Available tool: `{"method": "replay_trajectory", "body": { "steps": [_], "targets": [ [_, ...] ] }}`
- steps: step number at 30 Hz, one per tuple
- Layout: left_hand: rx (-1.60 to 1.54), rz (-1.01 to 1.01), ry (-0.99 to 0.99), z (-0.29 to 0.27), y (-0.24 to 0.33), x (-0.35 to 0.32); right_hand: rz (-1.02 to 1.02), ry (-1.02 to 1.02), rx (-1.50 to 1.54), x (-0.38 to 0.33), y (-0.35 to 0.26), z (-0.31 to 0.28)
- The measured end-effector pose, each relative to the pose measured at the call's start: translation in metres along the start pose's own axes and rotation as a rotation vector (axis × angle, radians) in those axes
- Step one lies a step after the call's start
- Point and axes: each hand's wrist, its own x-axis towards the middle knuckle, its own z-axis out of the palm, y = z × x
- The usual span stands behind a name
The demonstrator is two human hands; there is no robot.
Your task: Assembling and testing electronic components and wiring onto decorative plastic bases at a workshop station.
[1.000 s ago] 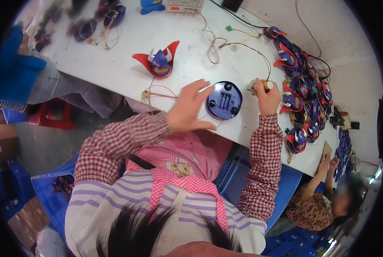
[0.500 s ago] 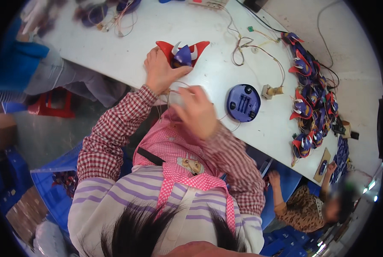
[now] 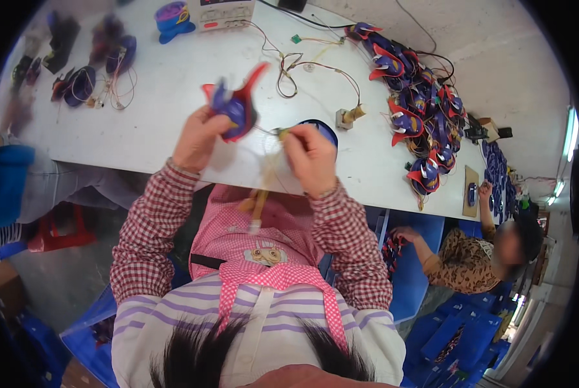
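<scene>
At frame centre the left hand (image 3: 199,139) grips a red-and-blue toy (image 3: 236,103) while the right hand (image 3: 310,158) pinches its wire (image 3: 273,132), likely mid-assembly; joining them needs steadiness.

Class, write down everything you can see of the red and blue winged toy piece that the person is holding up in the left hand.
The red and blue winged toy piece looks like moulded plastic: a rounded blue-purple body with red pointed fins, one reaching up to the right. It is blurred, so fine detail is lost. It is lifted above the white table, gripped from the lower left by the left hand. A thin wire seems to run from it toward the right hand, which pinches something small and yellowish.
</scene>
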Motion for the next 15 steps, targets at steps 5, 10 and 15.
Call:
{"method": "replay_trajectory", "body": {
  "steps": [5,10,15],
  "targets": [
    [0.545,0.163,-0.216,0.061,-0.049,0.012,-0.398,0.198,-0.654,0.023,0.070,-0.049],
    [0.993,0.258,-0.095,0.083,-0.092,0.012,0.310,0.316,-0.405,0.008,0.084,-0.038],
    [0.918,0.264,-0.068,0.076,-0.097,0.009,-0.003,0.250,-0.081,0.004,0.106,-0.049]
  ]
}}
